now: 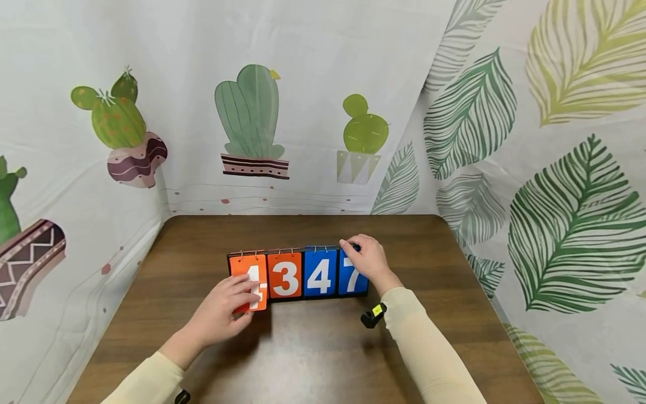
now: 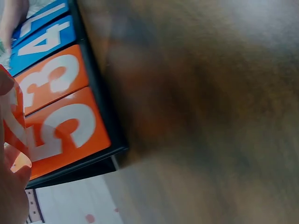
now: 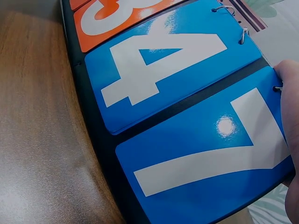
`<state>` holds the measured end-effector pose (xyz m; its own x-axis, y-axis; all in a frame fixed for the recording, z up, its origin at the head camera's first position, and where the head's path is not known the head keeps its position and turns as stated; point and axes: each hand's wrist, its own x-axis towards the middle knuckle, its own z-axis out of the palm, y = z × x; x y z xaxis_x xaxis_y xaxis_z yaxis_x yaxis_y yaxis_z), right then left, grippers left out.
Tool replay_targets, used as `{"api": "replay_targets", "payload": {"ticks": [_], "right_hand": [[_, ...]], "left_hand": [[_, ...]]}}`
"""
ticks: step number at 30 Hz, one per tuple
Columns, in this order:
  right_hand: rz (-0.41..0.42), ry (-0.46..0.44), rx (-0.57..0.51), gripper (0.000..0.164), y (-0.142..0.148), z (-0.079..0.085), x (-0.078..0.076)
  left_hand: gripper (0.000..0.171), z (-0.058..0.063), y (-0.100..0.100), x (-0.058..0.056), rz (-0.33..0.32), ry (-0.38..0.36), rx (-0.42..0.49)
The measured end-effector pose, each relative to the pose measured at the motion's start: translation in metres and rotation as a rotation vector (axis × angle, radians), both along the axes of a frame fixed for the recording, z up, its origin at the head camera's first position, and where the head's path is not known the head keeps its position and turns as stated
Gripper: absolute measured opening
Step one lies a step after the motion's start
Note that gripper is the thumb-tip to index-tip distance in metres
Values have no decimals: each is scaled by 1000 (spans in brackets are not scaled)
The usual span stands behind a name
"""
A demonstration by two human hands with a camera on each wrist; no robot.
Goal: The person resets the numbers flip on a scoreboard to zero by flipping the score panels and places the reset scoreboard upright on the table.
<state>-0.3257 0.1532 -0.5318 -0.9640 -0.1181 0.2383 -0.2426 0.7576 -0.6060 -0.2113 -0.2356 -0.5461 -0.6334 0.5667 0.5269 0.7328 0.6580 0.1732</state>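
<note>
A black tabletop flip scoreboard (image 1: 303,299) stands on the table with number cards hung on rings. Its blue cards read 4 (image 3: 159,60) and 7 (image 3: 210,154); beside them is an orange 3 (image 1: 285,274). My left hand (image 1: 227,306) pinches the leftmost orange card (image 1: 247,266), which bends away from the board at its lower end. Behind that lifted card, the left wrist view shows an orange 5 card (image 2: 70,130). My right hand (image 1: 368,258) grips the board's upper right corner, thumb at the front by the 7 card's ring, other fingers mostly hidden behind.
The brown wooden table (image 1: 303,353) extends around the scoreboard on all sides. White cloth (image 1: 313,33) printed with cacti and leaves hangs behind and beside the table. A black wrist device (image 1: 372,317) with a yellow label sits under the right wrist.
</note>
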Motion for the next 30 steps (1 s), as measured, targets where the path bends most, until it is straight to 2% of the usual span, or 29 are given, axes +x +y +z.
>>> {"api": "replay_targets", "payload": {"ticks": [5, 10, 15, 21, 24, 27, 30], "right_hand": [[1, -13, -2, 46, 0, 1, 0], [3, -14, 5, 46, 0, 2, 1], [7, -12, 5, 46, 1, 2, 1], [6, -20, 1, 46, 0, 3, 1], [8, -20, 2, 46, 0, 4, 1], [11, -23, 1, 46, 0, 5, 1], [11, -32, -3, 47, 0, 5, 2]], "left_hand": [[24, -15, 3, -5, 52, -1, -56], [24, -24, 5, -8, 84, -31, -145], [24, -23, 7, -11, 134, -82, -178], [25, -16, 10, -13, 141, -132, -137], [27, -9, 11, -16, 128, -222, -41], [30, 5, 12, -19, 132, -390, 99], [31, 25, 10, -23, 143, -558, 232]]}}
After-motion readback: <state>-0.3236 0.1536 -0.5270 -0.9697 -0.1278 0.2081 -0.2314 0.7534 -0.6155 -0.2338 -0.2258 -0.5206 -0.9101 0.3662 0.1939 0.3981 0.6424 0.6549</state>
